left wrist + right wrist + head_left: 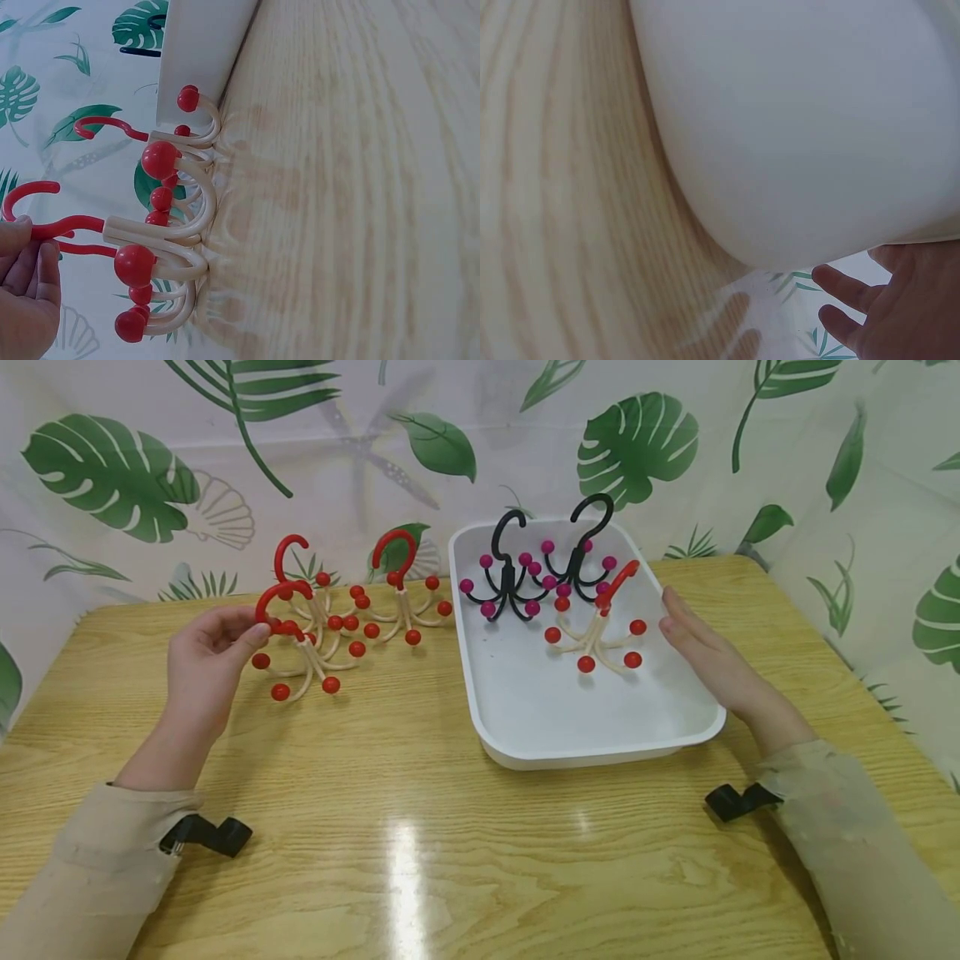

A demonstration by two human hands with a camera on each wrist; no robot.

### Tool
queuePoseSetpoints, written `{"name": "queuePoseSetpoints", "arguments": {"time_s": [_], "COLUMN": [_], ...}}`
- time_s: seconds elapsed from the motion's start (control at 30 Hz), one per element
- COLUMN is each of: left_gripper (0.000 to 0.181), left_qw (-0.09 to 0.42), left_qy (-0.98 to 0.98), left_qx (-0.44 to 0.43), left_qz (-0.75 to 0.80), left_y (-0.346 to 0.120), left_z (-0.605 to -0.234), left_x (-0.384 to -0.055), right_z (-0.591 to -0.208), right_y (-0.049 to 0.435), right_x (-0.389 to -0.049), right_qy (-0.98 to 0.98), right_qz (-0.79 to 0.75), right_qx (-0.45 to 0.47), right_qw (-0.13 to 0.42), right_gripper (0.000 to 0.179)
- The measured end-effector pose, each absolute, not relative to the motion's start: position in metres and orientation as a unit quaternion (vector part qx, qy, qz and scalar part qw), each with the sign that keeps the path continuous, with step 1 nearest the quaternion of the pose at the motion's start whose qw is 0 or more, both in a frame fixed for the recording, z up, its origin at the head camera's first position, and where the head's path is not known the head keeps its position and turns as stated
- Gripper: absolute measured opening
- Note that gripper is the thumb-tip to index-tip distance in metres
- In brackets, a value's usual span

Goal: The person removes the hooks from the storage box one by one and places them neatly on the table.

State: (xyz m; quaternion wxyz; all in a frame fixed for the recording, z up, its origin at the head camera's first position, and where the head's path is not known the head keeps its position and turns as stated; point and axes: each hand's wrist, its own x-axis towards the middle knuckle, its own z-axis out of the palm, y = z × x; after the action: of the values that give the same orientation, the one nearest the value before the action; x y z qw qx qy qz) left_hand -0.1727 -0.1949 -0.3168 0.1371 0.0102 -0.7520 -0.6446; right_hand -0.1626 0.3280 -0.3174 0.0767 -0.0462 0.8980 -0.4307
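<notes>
My left hand (206, 660) pinches the red hook of a multi-arm rotating hanger (306, 647), whose cream arms end in red balls. In the left wrist view, that hanger (142, 229) has its hook upward and its arms down at the tabletop. Two matching red-and-cream hangers (403, 602) stand just behind it, one partly hidden. My right hand (708, 656) rests along the right side of a white tray (592, 756), fingers fairly straight. In the right wrist view, the fingers (847, 289) lie beside the tray's outer wall (795, 150).
Inside the tray stand two black hangers (508, 578) with magenta balls at the back, and one red-and-cream hanger (596, 631) in front of them. The tray sits on a wooden table (360, 827). A leaf-patterned cloth (495, 452) hangs behind the table.
</notes>
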Motion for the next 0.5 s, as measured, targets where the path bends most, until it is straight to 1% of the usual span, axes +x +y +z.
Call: {"name": "queuePoseSetpoints", "arguments": {"time_s": [0.23, 0.5], "left_gripper": [0.019, 0.019], "left_qw": [0.148, 0.187], "left_qy": [-0.720, -0.697], "left_qx": [0.007, -0.012], "left_qz": [-0.678, -0.692], "left_y": [-0.194, -0.188], "left_z": [-0.313, -0.299], "left_x": [-0.171, -0.169], "right_z": [-0.317, -0.317], "right_y": [0.328, 0.328], "right_x": [-0.162, -0.163], "right_qy": [0.898, 0.900], "right_qz": [-0.431, -0.426], "right_qx": [-0.049, -0.046], "right_qw": [0.076, 0.081], "right_gripper": [0.064, 0.062]}}
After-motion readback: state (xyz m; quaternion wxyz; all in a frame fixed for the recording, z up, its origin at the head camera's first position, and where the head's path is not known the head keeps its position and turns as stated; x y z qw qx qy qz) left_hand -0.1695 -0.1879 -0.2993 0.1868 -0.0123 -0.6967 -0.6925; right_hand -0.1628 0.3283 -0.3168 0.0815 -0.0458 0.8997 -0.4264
